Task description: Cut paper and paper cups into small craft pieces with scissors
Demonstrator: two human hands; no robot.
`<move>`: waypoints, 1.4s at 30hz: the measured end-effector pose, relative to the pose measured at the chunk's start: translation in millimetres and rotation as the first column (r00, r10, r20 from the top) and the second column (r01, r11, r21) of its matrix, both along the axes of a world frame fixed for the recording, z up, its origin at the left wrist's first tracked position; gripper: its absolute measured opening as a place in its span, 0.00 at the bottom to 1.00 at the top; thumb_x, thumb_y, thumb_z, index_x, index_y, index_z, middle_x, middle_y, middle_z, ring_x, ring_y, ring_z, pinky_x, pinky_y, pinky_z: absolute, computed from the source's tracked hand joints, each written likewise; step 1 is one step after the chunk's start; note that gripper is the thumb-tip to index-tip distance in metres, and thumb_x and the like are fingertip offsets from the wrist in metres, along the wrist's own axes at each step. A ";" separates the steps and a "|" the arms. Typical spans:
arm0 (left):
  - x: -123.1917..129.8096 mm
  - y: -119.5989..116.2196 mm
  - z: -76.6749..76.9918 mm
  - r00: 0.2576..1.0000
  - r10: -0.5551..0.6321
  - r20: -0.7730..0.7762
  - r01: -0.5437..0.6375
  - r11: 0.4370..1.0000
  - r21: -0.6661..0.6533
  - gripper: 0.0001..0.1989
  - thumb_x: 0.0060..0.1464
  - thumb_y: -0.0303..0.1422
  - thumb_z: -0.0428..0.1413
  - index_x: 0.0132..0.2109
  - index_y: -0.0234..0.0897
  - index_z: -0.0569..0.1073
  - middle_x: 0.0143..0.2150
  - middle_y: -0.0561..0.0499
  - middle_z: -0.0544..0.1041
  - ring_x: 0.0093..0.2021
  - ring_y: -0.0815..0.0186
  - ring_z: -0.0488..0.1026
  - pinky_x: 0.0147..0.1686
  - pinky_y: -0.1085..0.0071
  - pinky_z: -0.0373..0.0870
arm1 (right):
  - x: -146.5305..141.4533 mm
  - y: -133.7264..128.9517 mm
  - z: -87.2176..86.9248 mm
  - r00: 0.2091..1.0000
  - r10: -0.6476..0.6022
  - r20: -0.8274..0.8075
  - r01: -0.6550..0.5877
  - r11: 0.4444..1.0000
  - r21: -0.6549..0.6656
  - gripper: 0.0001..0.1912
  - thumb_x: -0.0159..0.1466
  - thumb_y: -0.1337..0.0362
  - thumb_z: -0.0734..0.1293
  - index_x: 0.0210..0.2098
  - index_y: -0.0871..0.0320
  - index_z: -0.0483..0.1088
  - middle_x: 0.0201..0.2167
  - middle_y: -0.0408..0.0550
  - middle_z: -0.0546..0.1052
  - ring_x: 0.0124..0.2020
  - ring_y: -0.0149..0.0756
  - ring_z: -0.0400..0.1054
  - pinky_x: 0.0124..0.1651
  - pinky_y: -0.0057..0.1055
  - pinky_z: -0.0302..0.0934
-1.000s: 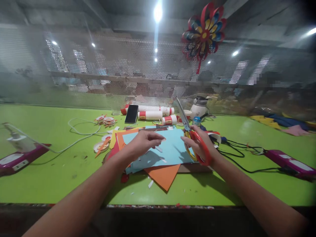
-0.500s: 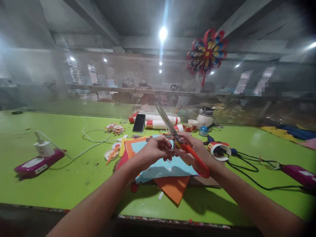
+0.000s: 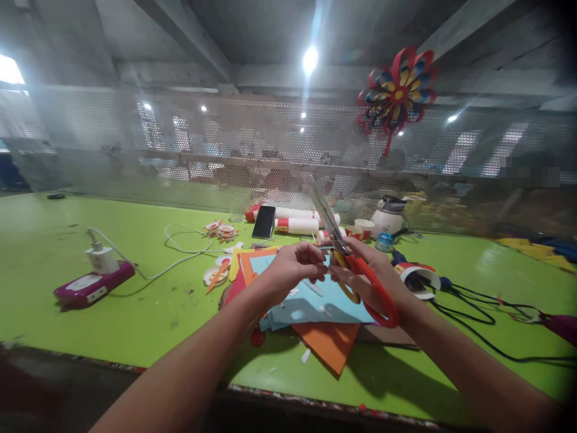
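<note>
My right hand point(image 3: 367, 273) is closed around a pair of scissors point(image 3: 376, 294) with a red handle. The long metal blades point up and away, tilted left. A curved yellow piece point(image 3: 350, 290) shows by the right fingers; whether it belongs to the scissors I cannot tell. My left hand point(image 3: 295, 264) is curled, its fingertips close to the right fingertips; anything it pinches is too small to make out. Beneath both hands lie light blue paper sheets point(image 3: 288, 316) with white scraps point(image 3: 314, 287), over an orange sheet point(image 3: 331, 346).
Behind the papers are a phone point(image 3: 264, 222), white-and-red paper cup stacks point(image 3: 297, 226), a blue-lidded jar point(image 3: 384, 242) and a kettle point(image 3: 388, 216). A purple power strip point(image 3: 97, 285) with a charger stands left. Black cords point(image 3: 473, 310) run right beside a tipped paper cup point(image 3: 421, 281).
The view has turned slightly left, so everything appears shifted right. The scissors stay in my right hand, and more of the yellow piece shows. The left fingertips sit slightly farther from the right ones.
</note>
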State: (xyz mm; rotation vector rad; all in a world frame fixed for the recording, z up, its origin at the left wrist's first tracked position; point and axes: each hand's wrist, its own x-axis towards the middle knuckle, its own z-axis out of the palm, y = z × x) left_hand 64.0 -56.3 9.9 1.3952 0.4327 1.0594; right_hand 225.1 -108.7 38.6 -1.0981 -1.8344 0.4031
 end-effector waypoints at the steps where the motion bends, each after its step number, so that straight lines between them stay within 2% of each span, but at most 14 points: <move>1: 0.1 1.0 -1.0 1.000 -0.003 0.016 0.004 1.000 -0.015 0.12 0.37 0.28 0.65 0.31 0.33 0.70 0.23 0.54 0.70 0.24 0.71 0.69 0.26 0.71 0.60 | -2.2 0.5 -1.2 0.999 -0.032 -0.012 0.032 0.999 0.021 0.15 0.53 0.67 0.66 0.42 0.55 0.69 0.24 0.41 0.74 0.24 0.34 0.70 0.27 0.29 0.66; 5: 4.2 1.3 -6.6 0.997 0.002 0.072 0.006 0.993 -0.118 0.10 0.41 0.31 0.65 0.29 0.31 0.72 0.25 0.52 0.71 0.26 0.71 0.67 0.29 0.71 0.59 | -7.5 1.1 -10.1 0.982 -0.172 -0.081 0.180 0.978 0.110 0.15 0.56 0.63 0.66 0.44 0.56 0.68 0.29 0.45 0.75 0.30 0.38 0.70 0.31 0.32 0.66; 8: 9.7 -2.5 -11.1 0.998 0.022 0.063 -0.013 0.988 -0.154 0.10 0.44 0.34 0.64 0.30 0.30 0.75 0.27 0.48 0.73 0.29 0.70 0.68 0.32 0.70 0.61 | -7.7 0.7 -19.3 0.966 -0.231 -0.119 0.247 0.958 0.144 0.14 0.58 0.62 0.66 0.44 0.57 0.68 0.30 0.46 0.74 0.29 0.37 0.69 0.33 0.33 0.65; 13: 17.4 -9.7 -15.4 0.992 0.049 0.116 -0.022 0.975 -0.223 0.10 0.43 0.34 0.64 0.31 0.30 0.75 0.29 0.47 0.74 0.32 0.67 0.70 0.33 0.69 0.61 | -10.8 1.1 -30.6 0.944 -0.267 -0.192 0.304 0.932 0.199 0.15 0.59 0.63 0.66 0.46 0.56 0.65 0.32 0.46 0.74 0.29 0.36 0.70 0.34 0.32 0.66; 19: 21.6 -13.5 -14.2 0.982 0.162 0.099 -0.138 0.967 -0.214 0.08 0.44 0.31 0.63 0.30 0.31 0.74 0.28 0.49 0.73 0.30 0.69 0.68 0.32 0.71 0.61 | -17.1 5.9 -35.4 0.933 -0.276 -0.230 0.326 0.921 0.214 0.16 0.58 0.66 0.65 0.45 0.57 0.65 0.30 0.44 0.74 0.27 0.34 0.69 0.32 0.30 0.66; 23: 15.9 -11.1 -4.9 0.977 0.199 0.071 -0.175 0.951 -0.254 0.05 0.46 0.28 0.61 0.29 0.31 0.73 0.29 0.49 0.74 0.32 0.69 0.71 0.34 0.72 0.63 | -14.4 7.3 -35.3 0.946 -0.257 -0.196 0.288 0.946 0.147 0.16 0.59 0.62 0.65 0.46 0.59 0.65 0.29 0.44 0.73 0.28 0.34 0.69 0.33 0.30 0.65; 25: 9.0 -6.3 2.2 0.963 0.243 0.114 -0.208 0.944 -0.255 0.03 0.49 0.26 0.60 0.29 0.31 0.72 0.28 0.49 0.74 0.32 0.69 0.72 0.35 0.72 0.65 | -12.2 4.1 -31.7 0.963 -0.222 -0.152 0.236 0.969 0.077 0.17 0.60 0.58 0.64 0.46 0.60 0.65 0.29 0.45 0.73 0.28 0.35 0.70 0.34 0.31 0.65; 29: -7.4 7.3 14.6 0.893 0.383 0.237 -0.316 0.908 -0.276 0.04 0.49 0.21 0.57 0.28 0.29 0.71 0.25 0.50 0.73 0.29 0.69 0.74 0.34 0.72 0.68 | -9.6 -7.0 -25.5 0.991 -0.129 -0.032 0.127 0.989 -0.083 0.18 0.64 0.51 0.60 0.42 0.60 0.66 0.23 0.43 0.72 0.26 0.36 0.69 0.31 0.30 0.64; 33: -19.9 18.1 20.8 0.843 0.465 0.270 -0.387 0.873 -0.296 0.03 0.49 0.20 0.57 0.29 0.28 0.72 0.25 0.48 0.75 0.27 0.70 0.74 0.31 0.74 0.67 | -9.6 -14.7 -30.5 0.993 -0.061 0.098 0.079 0.980 -0.184 0.20 0.64 0.47 0.57 0.37 0.58 0.65 0.23 0.42 0.70 0.24 0.34 0.66 0.28 0.30 0.60; 37: -26.3 21.8 24.4 0.794 0.518 0.318 -0.432 0.849 -0.304 0.02 0.48 0.21 0.58 0.30 0.28 0.72 0.25 0.50 0.75 0.27 0.72 0.74 0.32 0.76 0.67 | -11.2 -18.2 -35.6 0.981 -0.060 0.183 0.103 0.966 -0.235 0.21 0.64 0.45 0.56 0.37 0.57 0.66 0.19 0.40 0.68 0.21 0.34 0.63 0.26 0.29 0.57; 42: -28.2 20.6 25.9 0.772 0.541 0.334 -0.450 0.836 -0.315 0.02 0.45 0.22 0.60 0.30 0.28 0.74 0.26 0.49 0.76 0.28 0.72 0.74 0.30 0.78 0.66 | -12.9 -21.1 -35.8 0.973 -0.036 0.227 0.093 0.965 -0.246 0.24 0.64 0.44 0.54 0.38 0.57 0.67 0.19 0.41 0.70 0.22 0.35 0.64 0.26 0.29 0.56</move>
